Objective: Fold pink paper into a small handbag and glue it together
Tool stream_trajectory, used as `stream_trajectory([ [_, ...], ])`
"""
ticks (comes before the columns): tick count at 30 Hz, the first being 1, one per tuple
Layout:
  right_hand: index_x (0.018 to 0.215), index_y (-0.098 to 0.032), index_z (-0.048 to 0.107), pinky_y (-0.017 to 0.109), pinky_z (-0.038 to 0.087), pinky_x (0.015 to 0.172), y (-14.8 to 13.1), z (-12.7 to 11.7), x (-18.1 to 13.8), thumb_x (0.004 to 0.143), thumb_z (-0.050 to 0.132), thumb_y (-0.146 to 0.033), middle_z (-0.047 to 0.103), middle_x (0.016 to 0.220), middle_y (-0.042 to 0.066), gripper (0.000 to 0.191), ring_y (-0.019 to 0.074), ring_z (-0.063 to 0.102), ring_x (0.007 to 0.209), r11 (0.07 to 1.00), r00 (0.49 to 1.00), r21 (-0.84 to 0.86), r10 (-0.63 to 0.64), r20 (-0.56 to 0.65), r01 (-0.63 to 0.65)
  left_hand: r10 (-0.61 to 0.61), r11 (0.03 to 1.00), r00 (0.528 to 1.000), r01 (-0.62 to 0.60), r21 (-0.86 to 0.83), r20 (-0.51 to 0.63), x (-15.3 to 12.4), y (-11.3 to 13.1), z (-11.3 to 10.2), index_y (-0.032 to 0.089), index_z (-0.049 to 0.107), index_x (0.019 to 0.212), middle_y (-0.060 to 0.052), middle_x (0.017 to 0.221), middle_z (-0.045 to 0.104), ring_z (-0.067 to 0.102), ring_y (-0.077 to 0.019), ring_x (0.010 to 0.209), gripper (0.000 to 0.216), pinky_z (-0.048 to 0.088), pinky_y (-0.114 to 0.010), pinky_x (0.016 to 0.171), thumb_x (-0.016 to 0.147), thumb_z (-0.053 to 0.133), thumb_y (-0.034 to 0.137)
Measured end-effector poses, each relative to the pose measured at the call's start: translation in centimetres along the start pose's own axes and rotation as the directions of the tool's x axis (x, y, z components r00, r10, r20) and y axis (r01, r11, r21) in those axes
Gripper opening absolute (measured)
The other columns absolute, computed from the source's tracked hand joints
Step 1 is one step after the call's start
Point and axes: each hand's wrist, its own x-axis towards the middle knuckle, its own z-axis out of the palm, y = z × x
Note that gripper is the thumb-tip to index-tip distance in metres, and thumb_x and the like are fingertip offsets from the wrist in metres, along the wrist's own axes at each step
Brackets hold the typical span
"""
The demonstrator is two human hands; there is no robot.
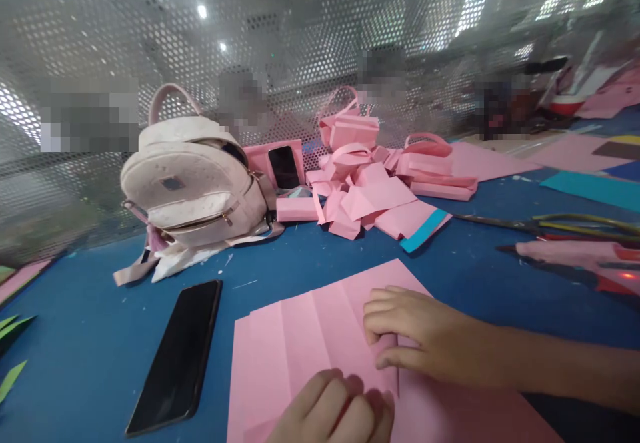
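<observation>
A pink sheet of paper (305,336) with several vertical creases lies on the blue table (90,336) in front of me. My right hand (425,340) comes in from the right, its fingers bent and pressed together on a raised fold of the sheet. My left hand (335,413) sits at the bottom edge of the view, fingers curled down onto the paper just left of that fold. Both hands touch the sheet.
A black phone (175,356) lies left of the sheet. Behind stand a pale pink backpack (193,183), a second phone (284,166) and a heap of folded pink paper bags (375,176). Scissors (545,226) and coloured paper lie at the right. A perforated screen backs the table.
</observation>
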Motion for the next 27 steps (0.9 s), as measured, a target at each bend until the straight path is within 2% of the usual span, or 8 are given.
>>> stream_trajectory([
  [4,0.074,-0.019,0.049,0.029,0.036,0.076,0.4,1.0,-0.2,0.095,0.06,-0.026,0.054,0.08,-0.002,0.024,0.0163,0.047,0.079,0.997,0.997,-0.041,-0.065,-0.042,0.064,-0.026,0.999,0.999,0.027,0.022,-0.02,-0.4,0.1,0.4,0.017,0.072,0.081,0.002,0.068,0.056,0.052,-0.0132,0.07,0.02,0.045,-0.028,0.069,0.087,0.059,0.003],
  [9,0.08,-0.019,0.05,0.033,0.034,0.074,0.5,1.7,-0.4,0.1,0.044,-0.029,0.055,0.084,0.001,0.024,0.019,0.043,0.078,0.99,0.991,-0.095,-0.111,-0.07,0.104,-0.048,0.999,0.999,0.049,0.025,-0.014,-1.0,0.4,0.8,0.017,0.072,0.08,0.003,0.066,0.056,0.051,-0.0125,0.067,0.018,0.045,-0.027,0.069,0.085,0.062,0.003],
  [15,0.081,-0.02,0.051,0.034,0.032,0.074,0.3,2.0,-0.6,0.097,0.046,-0.023,0.056,0.086,0.002,0.017,0.0205,0.042,0.078,0.987,0.995,-0.14,-0.084,-0.058,0.075,-0.052,0.998,0.998,0.053,0.028,-0.033,-1.0,0.4,0.8,0.018,0.072,0.082,0.004,0.063,0.055,0.051,-0.0123,0.066,0.022,0.046,-0.027,0.073,0.088,0.057,0.003],
  [19,0.082,-0.02,0.049,0.034,0.03,0.073,0.4,2.3,-0.7,0.096,0.049,-0.021,0.055,0.086,0.001,0.013,0.0205,0.041,0.078,0.981,0.993,-0.171,-0.101,-0.065,0.089,0.004,1.0,1.0,-0.005,0.02,0.029,-0.3,-0.4,-0.1,0.018,0.071,0.084,0.005,0.062,0.053,0.05,-0.0107,0.065,0.018,0.045,-0.025,0.076,0.088,0.059,0.005],
  [22,0.083,-0.02,0.049,0.034,0.029,0.072,0.5,2.4,-0.7,0.096,0.049,-0.022,0.055,0.086,0.001,0.014,0.0207,0.041,0.077,0.978,0.993,-0.188,-0.107,-0.054,0.095,0.047,0.999,0.996,-0.048,0.024,0.074,-0.4,-0.8,-0.5,0.017,0.069,0.088,0.005,0.069,0.055,0.052,-0.0091,0.069,0.016,0.044,-0.026,0.083,0.089,0.059,0.005],
  [27,0.083,-0.02,0.048,0.035,0.028,0.073,0.6,2.3,-0.6,0.096,0.049,-0.02,0.055,0.087,0.002,0.013,0.021,0.04,0.078,0.979,0.994,-0.184,-0.097,-0.043,0.088,-0.026,1.0,1.0,0.026,0.016,0.01,-0.9,-0.3,0.1,0.019,0.072,0.096,0.004,0.071,0.057,0.053,-0.0105,0.069,0.024,0.043,-0.03,0.086,0.09,0.055,0.003],
])
